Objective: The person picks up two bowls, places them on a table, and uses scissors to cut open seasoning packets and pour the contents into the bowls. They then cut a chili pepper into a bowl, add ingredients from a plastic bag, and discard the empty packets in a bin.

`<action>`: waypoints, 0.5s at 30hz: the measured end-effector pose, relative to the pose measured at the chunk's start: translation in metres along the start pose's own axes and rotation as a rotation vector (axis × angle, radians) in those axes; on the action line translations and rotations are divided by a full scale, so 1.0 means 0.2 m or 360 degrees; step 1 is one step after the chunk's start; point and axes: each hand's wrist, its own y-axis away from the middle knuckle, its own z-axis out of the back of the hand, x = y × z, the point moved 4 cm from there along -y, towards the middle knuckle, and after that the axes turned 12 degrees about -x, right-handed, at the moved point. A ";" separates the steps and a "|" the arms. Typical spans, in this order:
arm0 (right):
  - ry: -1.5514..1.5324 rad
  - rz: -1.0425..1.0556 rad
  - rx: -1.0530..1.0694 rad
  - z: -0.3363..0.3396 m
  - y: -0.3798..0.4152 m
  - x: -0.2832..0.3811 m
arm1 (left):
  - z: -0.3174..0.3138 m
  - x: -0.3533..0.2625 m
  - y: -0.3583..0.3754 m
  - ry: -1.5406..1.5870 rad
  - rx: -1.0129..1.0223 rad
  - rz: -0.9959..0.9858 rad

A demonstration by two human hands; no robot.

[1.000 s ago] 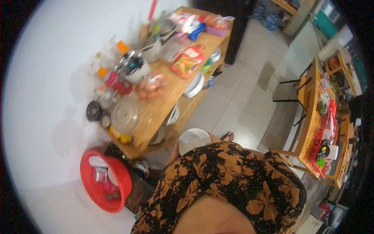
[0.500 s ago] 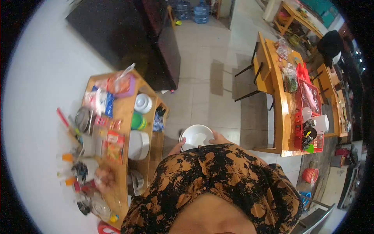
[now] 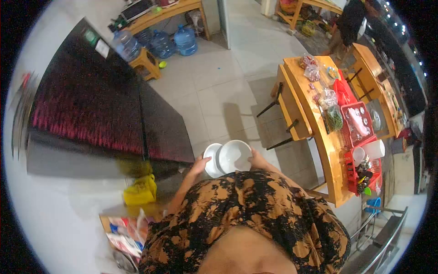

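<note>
In front of my waist I hold two white bowls. My left hand [image 3: 199, 165] grips the left bowl [image 3: 211, 168] by its outer edge, the thumb over the rim. The fingers of my right hand [image 3: 257, 160] are closed on the right side of the other bowl [image 3: 238, 155], which tilts so its hollow inside faces up toward me. The right bowl overlaps the left one in this view. The undersides of both bowls and most of my fingers beneath them are hidden.
A dark fridge [image 3: 105, 109] stands at the left, a yellow bag [image 3: 140, 191] below it. On the right, a wooden table [image 3: 326, 155] holds bagged food and red baskets [image 3: 351, 180]. A chair [image 3: 285, 107] adjoins it. A person [image 3: 350, 25] stands beyond.
My view has turned right, away from the wooden shelf, and more fridge shows. Where one white bowl showed between my hands, two now appear side by side, one in each hand.
</note>
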 end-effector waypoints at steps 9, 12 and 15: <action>-0.0255 0.0222 -0.0701 0.71 -0.51 0.23 | 0.41 0.15 -1.22 -0.1669 -0.0359 -0.0362; -0.0409 0.0200 -0.0765 0.94 -0.84 0.28 | 0.49 0.13 -1.46 -0.1743 -0.0177 -0.0075; -0.0585 0.0180 -0.0744 1.19 -1.23 0.59 | 0.51 0.01 -1.71 -0.1607 -0.0173 0.0203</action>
